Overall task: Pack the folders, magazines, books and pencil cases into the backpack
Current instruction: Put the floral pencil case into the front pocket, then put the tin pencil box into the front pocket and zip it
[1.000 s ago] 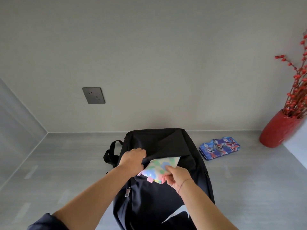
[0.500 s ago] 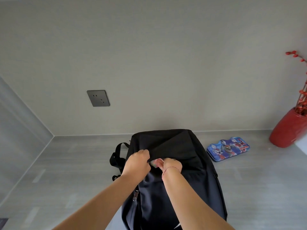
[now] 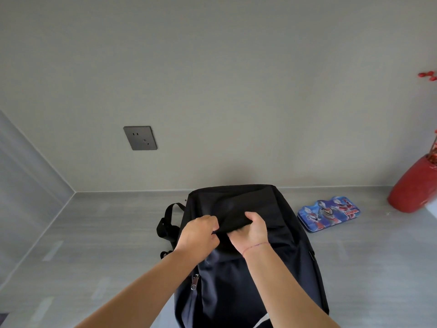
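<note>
Black backpack flap [image 3: 234, 215] over right hand [image 3: 252, 230]

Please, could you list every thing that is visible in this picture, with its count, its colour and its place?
surface: 1, light grey, under everything
wall: 1, pale grey, behind the surface
backpack: 1, black, centre of the surface
pencil case: 1, blue with cartoon figures, right of the backpack, apart from it
vase: 1, red, far right, cut by the frame edge
berry twigs: count unclear, red, above the vase
socket: 1, dark grey, on the wall, left
bracelet: 1, red thread, right wrist
left hand: 1, grips the backpack's flap edge
right hand: 1, grips the flap, fingers tucked under
</note>
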Demonstrator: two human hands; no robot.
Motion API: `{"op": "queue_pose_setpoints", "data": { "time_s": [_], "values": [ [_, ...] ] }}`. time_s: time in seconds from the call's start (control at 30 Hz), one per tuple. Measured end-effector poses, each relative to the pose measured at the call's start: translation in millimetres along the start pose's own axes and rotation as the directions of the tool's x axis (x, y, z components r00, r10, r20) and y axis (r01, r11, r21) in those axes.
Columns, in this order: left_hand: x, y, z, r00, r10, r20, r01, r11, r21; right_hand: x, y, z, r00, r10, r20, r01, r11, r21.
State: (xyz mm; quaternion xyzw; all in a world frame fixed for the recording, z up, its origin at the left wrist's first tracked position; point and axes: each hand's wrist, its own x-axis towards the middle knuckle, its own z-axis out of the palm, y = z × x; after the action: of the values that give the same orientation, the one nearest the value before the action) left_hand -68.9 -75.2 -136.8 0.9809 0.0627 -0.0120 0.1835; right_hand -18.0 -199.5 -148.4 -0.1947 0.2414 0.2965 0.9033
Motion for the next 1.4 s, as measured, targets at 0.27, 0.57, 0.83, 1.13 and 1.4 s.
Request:
{"op": "queue_pose_setpoints", "data": {
  "time_s": [0.27,0.57,0.83,1.13,1.4],
  "values": [
    [4.6,-0.6,-7.1,1.000,-0.026,0.017,0.027,0.997,-0.077,-21.4,-29.4,-1.7,0.976,0.125,-0.180,-0.212,0.749,-0.628],
    [51.7,108.2,40.1,0.985,0.171,0.002,-0.165,0.953,-0.253,-29.3,-171.4,-79.3,0.833,-0.376,-0.405,0.083,0.810,-0.580],
    [139.7,208.8,133.6,0.905,0.177,0.386,-0.163,0.984,-0.068,-9.5,-221.0,-112.5,0.824,-0.256,-0.505,0.060,0.926,-0.372],
    [191.0,231.1,212.0,0.918,-0.026,0.396,0.007,0.999,0.048,6.4,-246.9,-137.8,0.872,-0.206,-0.444,0.105,0.964,-0.243],
    [149.6,265.5,171.9,0.906,0.032,0.422,0.007,0.996,-0.090,-9.2,-252.1,-145.8,0.836,-0.387,-0.389,0.208,0.880,-0.428]
  ]
}}
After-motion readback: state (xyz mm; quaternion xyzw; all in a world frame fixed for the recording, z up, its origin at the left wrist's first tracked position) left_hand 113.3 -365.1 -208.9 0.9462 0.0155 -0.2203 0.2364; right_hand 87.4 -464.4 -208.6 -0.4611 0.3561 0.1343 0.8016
